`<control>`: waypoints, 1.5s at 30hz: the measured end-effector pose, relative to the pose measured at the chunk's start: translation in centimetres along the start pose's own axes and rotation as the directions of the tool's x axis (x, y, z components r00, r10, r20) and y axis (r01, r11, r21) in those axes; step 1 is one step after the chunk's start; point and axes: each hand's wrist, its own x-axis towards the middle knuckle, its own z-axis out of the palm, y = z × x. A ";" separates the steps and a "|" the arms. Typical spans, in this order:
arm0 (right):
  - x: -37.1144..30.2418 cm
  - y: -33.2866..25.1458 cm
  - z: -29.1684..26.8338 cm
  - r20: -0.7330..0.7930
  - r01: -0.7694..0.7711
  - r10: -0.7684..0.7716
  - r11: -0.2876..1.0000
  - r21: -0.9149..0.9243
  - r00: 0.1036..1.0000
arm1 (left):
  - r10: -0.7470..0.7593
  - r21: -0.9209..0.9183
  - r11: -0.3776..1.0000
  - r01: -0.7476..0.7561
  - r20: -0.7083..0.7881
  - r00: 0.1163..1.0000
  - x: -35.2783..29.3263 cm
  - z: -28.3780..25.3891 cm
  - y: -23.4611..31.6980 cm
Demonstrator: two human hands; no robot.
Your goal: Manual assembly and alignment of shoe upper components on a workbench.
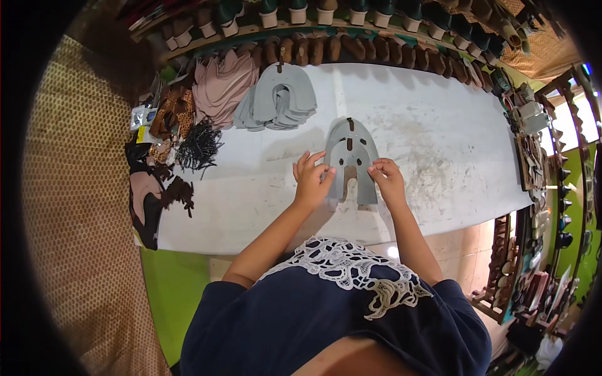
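Note:
Two grey U-shaped shoe uppers (366, 193) lie overlapped on the white worktable before me, their open ends toward me. Small dark brown patches mark the curved tops and sides. My left hand (310, 182) pinches the left edge of the nearer piece between thumb and forefinger, its other fingers raised and spread. At the right edge, my right hand (390, 182) has thumb and fingertips closed on the same piece. Farther back on the left sits a fanned stack of similar grey uppers (300, 80), a brown patch on its top one.
Pink fabric (221, 84), leopard-print material (177, 113) and black trimmings (199, 147) crowd the table's left side. Rows of shoe lasts (326, 15) line a rack along the back. Shelves with shoes (561, 188) stand at right. The worktable (451, 156) has dark smudges.

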 end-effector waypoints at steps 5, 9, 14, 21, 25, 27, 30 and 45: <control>4.9 2.3 -1.0 0.033 -0.139 0.136 0.987 0.081 0.990 | -0.064 0.004 0.998 0.064 -0.024 0.998 4.5 3.3 -0.9; 7.5 5.4 -0.8 0.044 -0.088 0.105 0.952 -0.294 0.993 | -0.240 0.312 0.923 0.225 0.012 0.971 6.6 4.8 -2.1; 7.5 5.0 -0.3 -0.022 0.006 -0.012 0.963 -0.270 1.000 | -0.230 0.374 0.901 0.219 -0.015 0.973 6.5 4.6 -2.3; 6.7 3.5 0.8 -0.005 0.213 -0.267 0.777 -0.592 0.964 | -0.043 0.483 0.874 0.052 -0.028 0.999 5.3 5.6 -2.4; 5.3 2.5 2.5 0.274 0.428 -0.340 0.563 -0.707 0.900 | 0.210 0.421 0.878 -0.230 0.094 0.973 4.4 6.4 -2.7; 4.6 4.0 3.1 0.344 0.410 -0.225 0.556 -0.723 0.912 | 0.105 0.529 0.822 -0.211 0.223 0.969 3.9 6.9 -2.8; 4.1 4.8 3.5 0.336 0.410 -0.236 0.477 -0.778 0.912 | 0.112 0.573 0.791 -0.214 0.208 0.972 3.9 6.9 -2.7; 3.6 4.8 3.4 0.296 0.375 -0.230 0.555 -0.743 0.927 | -0.091 0.527 0.848 -0.059 0.255 0.963 2.0 4.4 -3.1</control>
